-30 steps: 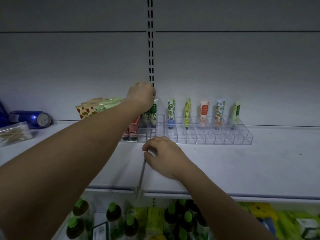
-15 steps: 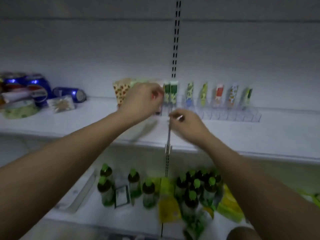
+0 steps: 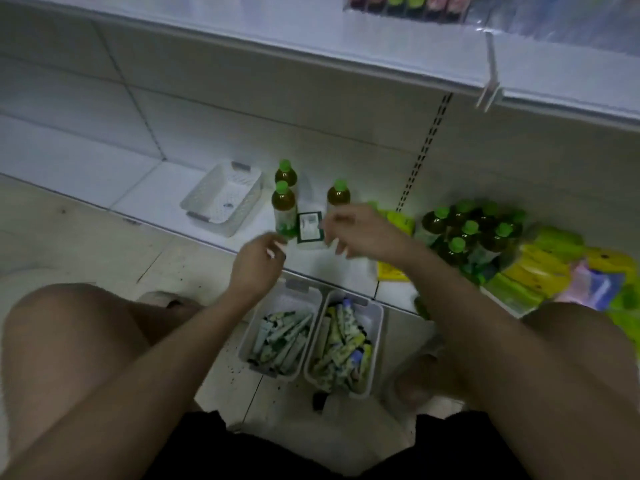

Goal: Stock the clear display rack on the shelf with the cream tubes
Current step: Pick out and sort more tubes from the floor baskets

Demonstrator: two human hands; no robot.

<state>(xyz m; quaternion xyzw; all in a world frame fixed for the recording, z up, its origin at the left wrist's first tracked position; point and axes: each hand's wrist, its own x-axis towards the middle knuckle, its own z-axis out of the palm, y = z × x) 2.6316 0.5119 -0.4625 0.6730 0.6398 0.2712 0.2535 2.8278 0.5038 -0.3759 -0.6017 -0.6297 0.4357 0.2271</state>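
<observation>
Two white baskets stand side by side on the floor between my knees, the left basket (image 3: 277, 341) and the right basket (image 3: 346, 344), both holding several cream tubes. My left hand (image 3: 258, 261) hangs above the left basket with loosely curled fingers and holds nothing. Over the lower shelf's edge my right hand (image 3: 353, 230) hovers, fingers spread and relaxed, also holding nothing. The clear display rack (image 3: 408, 10) shows only at the top edge on the upper shelf, with tube caps in its front cells.
An empty white basket (image 3: 221, 197) sits on the bottom shelf to the left. Green-capped bottles (image 3: 284, 206) and a larger group (image 3: 467, 230) stand on that shelf, with yellow and green packs (image 3: 540, 268) at the right. The upper shelf's edge (image 3: 381, 69) overhangs.
The view has swung down from the upper shelf to the floor. Both hands have left the rack and dropped to above the baskets, holding nothing.
</observation>
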